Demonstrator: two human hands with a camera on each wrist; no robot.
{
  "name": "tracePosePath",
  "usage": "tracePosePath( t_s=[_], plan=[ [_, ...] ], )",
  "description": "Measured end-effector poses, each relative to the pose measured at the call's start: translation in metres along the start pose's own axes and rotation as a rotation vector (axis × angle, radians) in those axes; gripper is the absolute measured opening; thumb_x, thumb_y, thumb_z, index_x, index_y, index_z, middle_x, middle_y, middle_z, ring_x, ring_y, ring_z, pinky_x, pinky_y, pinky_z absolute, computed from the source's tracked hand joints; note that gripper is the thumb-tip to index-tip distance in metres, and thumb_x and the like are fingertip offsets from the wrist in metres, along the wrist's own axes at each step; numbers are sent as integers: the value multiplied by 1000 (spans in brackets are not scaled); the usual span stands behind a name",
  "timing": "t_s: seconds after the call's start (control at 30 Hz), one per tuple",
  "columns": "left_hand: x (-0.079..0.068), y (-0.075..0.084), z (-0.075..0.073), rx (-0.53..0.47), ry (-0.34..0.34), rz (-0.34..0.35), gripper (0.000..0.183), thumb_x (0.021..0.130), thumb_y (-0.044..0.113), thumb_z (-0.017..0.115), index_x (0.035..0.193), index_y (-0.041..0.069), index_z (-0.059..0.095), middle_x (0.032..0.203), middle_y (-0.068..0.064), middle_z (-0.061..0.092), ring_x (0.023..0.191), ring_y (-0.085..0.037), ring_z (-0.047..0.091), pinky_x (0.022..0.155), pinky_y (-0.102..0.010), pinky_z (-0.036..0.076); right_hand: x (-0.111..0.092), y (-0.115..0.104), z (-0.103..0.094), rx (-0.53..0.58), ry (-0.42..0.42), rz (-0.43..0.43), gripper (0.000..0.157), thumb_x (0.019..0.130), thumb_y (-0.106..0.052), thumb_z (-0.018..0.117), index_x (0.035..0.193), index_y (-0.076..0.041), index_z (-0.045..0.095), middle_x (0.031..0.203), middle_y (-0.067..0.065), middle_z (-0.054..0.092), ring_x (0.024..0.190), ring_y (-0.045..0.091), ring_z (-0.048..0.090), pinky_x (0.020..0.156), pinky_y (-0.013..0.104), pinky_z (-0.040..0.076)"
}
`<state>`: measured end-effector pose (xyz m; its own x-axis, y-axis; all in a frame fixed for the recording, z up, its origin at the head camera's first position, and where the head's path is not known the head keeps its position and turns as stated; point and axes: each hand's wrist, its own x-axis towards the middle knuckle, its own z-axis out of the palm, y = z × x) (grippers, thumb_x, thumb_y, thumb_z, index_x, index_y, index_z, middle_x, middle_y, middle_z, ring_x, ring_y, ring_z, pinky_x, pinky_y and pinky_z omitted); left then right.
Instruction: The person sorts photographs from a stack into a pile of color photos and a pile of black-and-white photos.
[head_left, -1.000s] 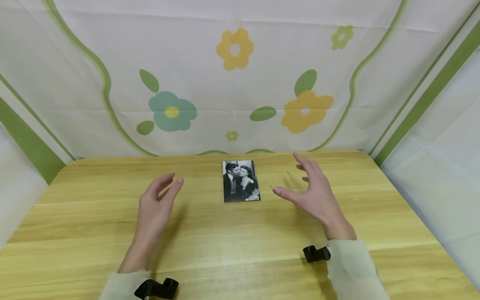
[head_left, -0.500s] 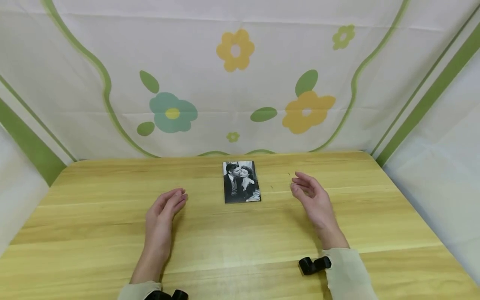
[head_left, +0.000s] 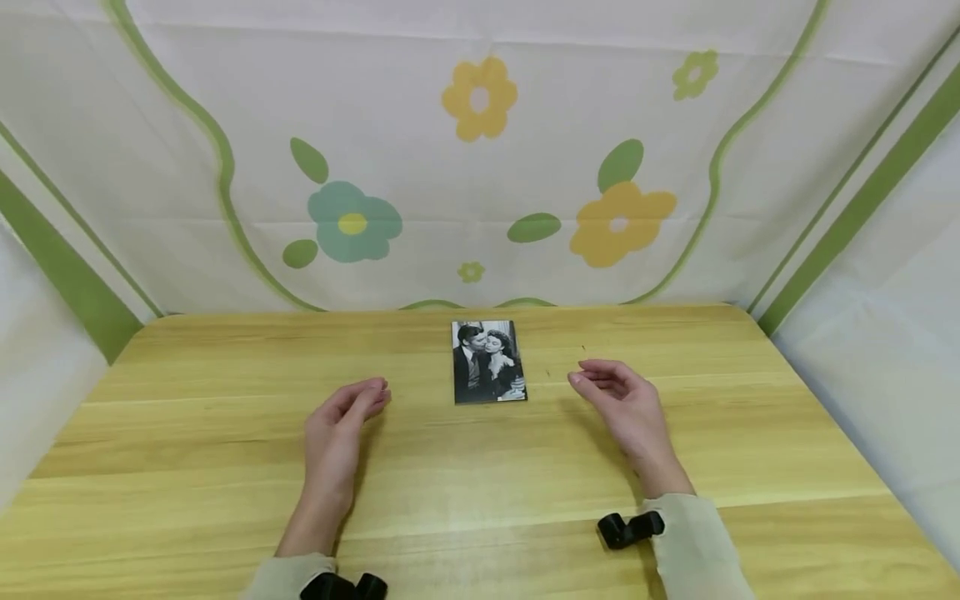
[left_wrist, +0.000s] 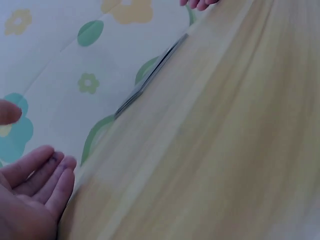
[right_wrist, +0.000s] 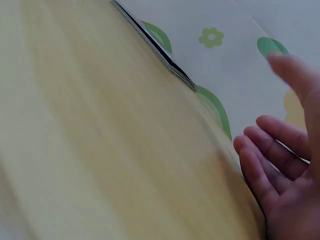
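Toward the far edge of the desk [head_left: 465, 500], about midway across, a black-and-white photograph [head_left: 491, 362] of a couple lay face up, its short side toward the person, perhaps so that it read upright from there. Both wrist views showed its edge as thin layers with a bend; whether it was one folded piece or several, I could not tell. Lying flat, it presumably needed no hand to steady it.

On either side, near but not touching it, were the left hand [head_left: 336, 435] and the right hand [head_left: 630, 417]. Each seemed to rest on its outer edge, likely for ease, with the palm turned inward. The left fingers [left_wrist: 61, 192] were loosely bent and held nothing, the thumb [left_wrist: 9, 112] standing off from them; the right fingers [right_wrist: 257, 172] curved just as slackly, also without a hold.

Further back, a white cloth [head_left: 420, 108] printed with flowers hung behind the desk, apparently as a plain screen for the work area.
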<state>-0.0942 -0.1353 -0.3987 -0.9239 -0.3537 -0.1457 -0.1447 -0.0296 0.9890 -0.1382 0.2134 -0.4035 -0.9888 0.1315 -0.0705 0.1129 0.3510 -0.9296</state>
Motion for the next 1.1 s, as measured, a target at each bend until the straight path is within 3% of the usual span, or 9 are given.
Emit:
tracePosePath(
  t_s=[0.13, 0.23, 0.43, 0.6, 0.77, 1.1],
  plan=[
    [-4, -2, 20, 95, 128, 5, 26, 100, 28, 75, 113, 5, 80, 88, 8, 76, 83, -5, 68, 78, -15, 51, -2, -3, 19, -196, 59, -14, 32, 96, -44, 81, 114, -17, 80, 107, 2, 77, 96, 16, 66, 85, 26, 52],
    [-5, -4, 38, 125, 155, 37, 22, 98, 24, 77, 108, 5, 81, 88, 1, 74, 80, -8, 63, 72, -18, 49, -3, -5, 33, -268, 97, -45, 20, 96, -35, 81, 106, -17, 81, 98, 3, 77, 92, 20, 64, 86, 32, 48],
    [-7, -8, 61, 210, 133, 135, 17, 95, 15, 78, 108, 4, 81, 102, -13, 78, 86, -16, 68, 77, -20, 53, -4, -7, 46, -295, 82, -114, 26, 93, -34, 84, 113, -17, 81, 104, 1, 80, 98, 20, 63, 91, 37, 46],
    [-10, -12, 74, 410, 75, 247, 28, 91, 18, 82, 115, 3, 81, 113, -15, 73, 105, -31, 65, 97, -42, 49, -6, -8, 53, -416, 74, -195, 41, 89, -43, 86, 123, -20, 80, 115, 2, 78, 106, 25, 63, 106, 48, 35],
    [-10, -16, 79, 593, 26, 295, 42, 89, 27, 85, 125, 7, 80, 122, -18, 68, 116, -39, 57, 109, -58, 38, -8, -11, 62, -504, 69, -235, 52, 87, -49, 86, 130, -20, 78, 118, 3, 74, 111, 28, 60, 105, 51, 29],
    [-12, -18, 81, 649, 23, 346, 34, 90, 19, 83, 123, 9, 82, 119, -16, 67, 116, -38, 56, 108, -58, 36, -11, -11, 69, -569, 51, -256, 49, 89, -45, 86, 134, -25, 77, 118, 4, 70, 109, 28, 57, 96, 48, 31]
  ],
)
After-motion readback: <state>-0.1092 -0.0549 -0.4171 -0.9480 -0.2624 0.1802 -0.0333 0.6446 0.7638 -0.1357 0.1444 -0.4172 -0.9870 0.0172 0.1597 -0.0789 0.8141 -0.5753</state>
